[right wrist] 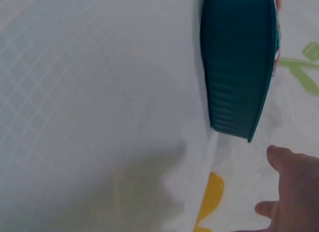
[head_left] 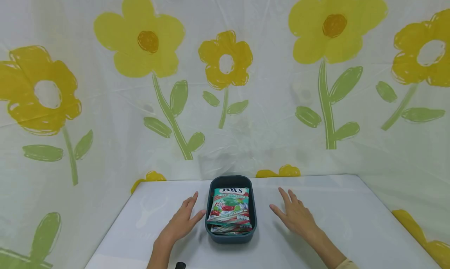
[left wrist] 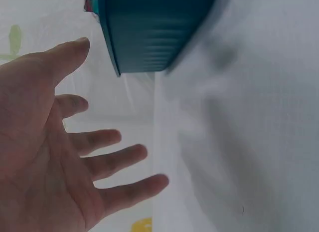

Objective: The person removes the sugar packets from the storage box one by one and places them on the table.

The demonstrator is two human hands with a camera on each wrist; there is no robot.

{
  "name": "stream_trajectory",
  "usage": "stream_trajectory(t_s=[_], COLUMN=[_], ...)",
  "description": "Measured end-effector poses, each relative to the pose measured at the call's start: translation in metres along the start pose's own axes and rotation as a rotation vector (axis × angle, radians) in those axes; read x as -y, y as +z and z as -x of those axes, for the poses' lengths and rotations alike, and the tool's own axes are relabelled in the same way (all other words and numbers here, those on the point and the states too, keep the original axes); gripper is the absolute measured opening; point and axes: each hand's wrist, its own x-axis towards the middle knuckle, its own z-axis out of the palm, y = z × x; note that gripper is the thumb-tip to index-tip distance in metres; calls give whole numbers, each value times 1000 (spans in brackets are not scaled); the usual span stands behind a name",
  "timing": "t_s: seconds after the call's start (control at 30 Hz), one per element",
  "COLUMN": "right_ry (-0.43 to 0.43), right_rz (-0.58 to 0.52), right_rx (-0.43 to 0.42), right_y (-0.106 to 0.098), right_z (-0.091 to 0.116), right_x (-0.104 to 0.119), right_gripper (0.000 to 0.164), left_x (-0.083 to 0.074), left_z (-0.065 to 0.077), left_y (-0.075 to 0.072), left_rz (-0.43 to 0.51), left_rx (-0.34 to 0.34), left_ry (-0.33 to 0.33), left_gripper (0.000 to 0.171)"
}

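Note:
A dark teal plastic bin [head_left: 232,239] stands on the white table, its long side running away from me. Inside it lie several candy packets, the top one a green and red Fox's Mint Blossom bag [head_left: 230,207]. My left hand [head_left: 181,221] hovers just left of the bin with fingers spread and nothing in them. To the right, a wider gap away, my right hand [head_left: 297,216] is held with its fingers extended, also holding nothing. Both wrist views show the bin's ribbed outer wall [left wrist: 149,37] apart from the fingers.
The white tabletop [head_left: 140,237] reaches back to a hanging cloth [head_left: 260,116] printed with yellow flowers, which also rises along both sides. A small black object [head_left: 180,265] pokes in at the bottom edge beside the left forearm.

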Motion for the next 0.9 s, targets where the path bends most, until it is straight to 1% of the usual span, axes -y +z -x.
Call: stream_trajectory(t_s=[0.1, 0.37, 0.63, 0.73, 0.87, 0.9], right_ry=[3, -10, -7, -8, -7, -10], right_rz=[-35, -61, -95, -117, -168, -182], right_rx=[-9, -51, -63, -73, -80, -83], right_y=[0, 2, 4, 4, 5, 5], right_z=[-1, -5, -7, -8, -9, -10], right_x=[4, 19, 35, 40, 48, 50], right_gripper=[77, 74, 71, 70, 69, 68], left_x=[-2, -8, -14, -14, -15, -15], left_z=[-1, -6, -10, -12, -15, -16], left_y=[1, 5, 8, 10, 9, 9], left_rz=[49, 106, 121, 157, 232, 247], left_rx=[6, 11, 7, 23, 52, 56], left_ry=[29, 48, 83, 91, 103, 115], left_gripper=[75, 74, 73, 73, 74, 73])
